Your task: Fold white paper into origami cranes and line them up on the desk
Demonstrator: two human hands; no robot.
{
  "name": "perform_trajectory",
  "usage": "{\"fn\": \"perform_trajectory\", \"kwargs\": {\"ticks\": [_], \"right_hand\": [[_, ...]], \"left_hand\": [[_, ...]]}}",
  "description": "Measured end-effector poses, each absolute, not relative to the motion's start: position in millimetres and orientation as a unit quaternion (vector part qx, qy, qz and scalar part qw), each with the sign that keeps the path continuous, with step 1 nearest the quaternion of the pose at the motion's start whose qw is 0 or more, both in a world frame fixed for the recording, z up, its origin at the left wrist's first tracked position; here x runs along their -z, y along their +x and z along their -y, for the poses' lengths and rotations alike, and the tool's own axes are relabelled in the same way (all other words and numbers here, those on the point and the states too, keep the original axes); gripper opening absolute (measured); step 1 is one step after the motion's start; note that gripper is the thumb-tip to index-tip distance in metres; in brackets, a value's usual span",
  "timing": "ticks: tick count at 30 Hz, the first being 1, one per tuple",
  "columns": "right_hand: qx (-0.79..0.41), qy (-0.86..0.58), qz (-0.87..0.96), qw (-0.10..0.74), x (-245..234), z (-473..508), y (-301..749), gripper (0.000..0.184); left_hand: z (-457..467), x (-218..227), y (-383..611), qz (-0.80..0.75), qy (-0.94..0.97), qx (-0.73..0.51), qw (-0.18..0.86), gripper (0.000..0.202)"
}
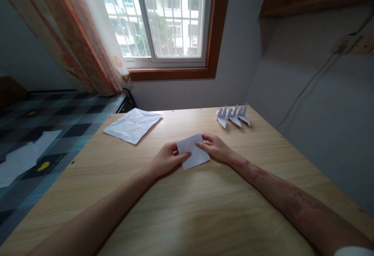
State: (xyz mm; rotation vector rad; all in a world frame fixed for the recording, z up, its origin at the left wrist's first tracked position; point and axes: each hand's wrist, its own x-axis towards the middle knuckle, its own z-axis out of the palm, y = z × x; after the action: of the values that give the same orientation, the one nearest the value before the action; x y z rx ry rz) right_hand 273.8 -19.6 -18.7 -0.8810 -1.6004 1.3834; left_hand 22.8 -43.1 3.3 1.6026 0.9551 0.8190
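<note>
Between my two hands is a small white paper square point(193, 159), tilted a little above the middle of the wooden table. My left hand point(169, 158) grips its left edge, the thumb lying across the front. On the other side my right hand point(214, 146) pinches the upper right edge between thumb and fingers. The fingers behind the paper are mostly hidden. Whether the square is folded in layers I cannot tell. Folded paper cranes point(233, 116), three in a row, stand beyond my right hand near the table's far edge.
A larger creased sheet of paper point(133, 125) lies at the table's point(163, 217) far left. To the left is a bed with a checked cover point(73, 110) and white paper point(29, 156) on it. A window, a curtain point(87, 34) and a wall shelf point(315, 2) surround the table.
</note>
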Motion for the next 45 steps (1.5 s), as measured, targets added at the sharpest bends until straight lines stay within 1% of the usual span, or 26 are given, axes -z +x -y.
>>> {"fn": "perform_trajectory", "kwargs": {"ticks": [3, 6, 8, 10, 12, 13, 16, 21, 25, 28, 32, 35, 38, 42, 45], "right_hand": [[-0.574, -0.348, 0.625, 0.399, 18.3, 19.5, 273.8, 0.039], [-0.54, -0.357, 0.654, 0.392, 17.9, 18.4, 274.1, 0.036], [-0.458, -0.38, 0.701, 0.393, 17.8, 17.4, 274.3, 0.031], [-0.35, -0.41, 0.745, 0.394, 18.0, 16.2, 274.6, 0.022], [-0.274, -0.432, 0.763, 0.395, 18.7, 14.7, 275.1, 0.017], [-0.257, -0.439, 0.764, 0.396, 19.2, 13.9, 275.4, 0.017], [-0.262, -0.444, 0.755, 0.405, 20.8, 12.5, 276.3, 0.023], [-0.254, -0.425, 0.773, 0.396, 21.1, 14.5, 276.3, 0.034], [-0.247, -0.42, 0.782, 0.389, 19.8, 17.4, 275.5, 0.037], [-0.231, -0.415, 0.783, 0.401, 17.9, 20.8, 274.6, 0.034], [-0.151, -0.371, 0.816, 0.417, 15.3, 27.2, 273.4, 0.029], [-0.103, -0.314, 0.857, 0.397, 14.4, 30.6, 272.0, 0.019], [-0.092, -0.266, 0.889, 0.361, 14.5, 32.2, 270.5, 0.011], [-0.098, -0.243, 0.897, 0.356, 14.6, 32.8, 269.5, 0.014], [-0.091, -0.231, 0.903, 0.351, 13.5, 33.0, 269.8, 0.02]], "left_hand": [[44.1, -0.8, 22.9, -0.41, 0.692, -0.319, 0.501, 0.032], [44.8, -2.2, 22.7, -0.419, 0.73, -0.334, 0.425, 0.031], [45.1, -4.4, 22.4, -0.426, 0.767, -0.361, 0.317, 0.034], [45.7, -6.9, 21.9, -0.417, 0.813, -0.362, 0.186, 0.036], [46.7, -8.8, 21.4, -0.375, 0.864, -0.323, 0.095, 0.026], [47.3, -9.4, 21.2, -0.344, 0.888, -0.294, 0.075, 0.023], [48.8, -10.2, 21.1, -0.287, 0.927, -0.231, 0.069, 0.027], [49.1, -9.9, 21.0, -0.322, 0.922, -0.209, 0.043, 0.027], [49.5, -8.8, 20.8, -0.35, 0.914, -0.204, 0.022, 0.031], [50.7, -8.5, 21.1, -0.369, 0.907, -0.201, 0.008, 0.036], [51.5, -9.5, 21.8, -0.387, 0.899, -0.204, 0.007, 0.04], [49.3, -9.7, 21.2, -0.404, 0.888, -0.218, 0.013, 0.034], [44.9, -8.1, 18.6, -0.423, 0.877, -0.226, 0.022, 0.033], [41.1, -6.2, 14.7, -0.427, 0.877, -0.217, 0.019, 0.047], [41.5, -7.0, 13.6, -0.432, 0.881, -0.192, 0.004, 0.046]]}}
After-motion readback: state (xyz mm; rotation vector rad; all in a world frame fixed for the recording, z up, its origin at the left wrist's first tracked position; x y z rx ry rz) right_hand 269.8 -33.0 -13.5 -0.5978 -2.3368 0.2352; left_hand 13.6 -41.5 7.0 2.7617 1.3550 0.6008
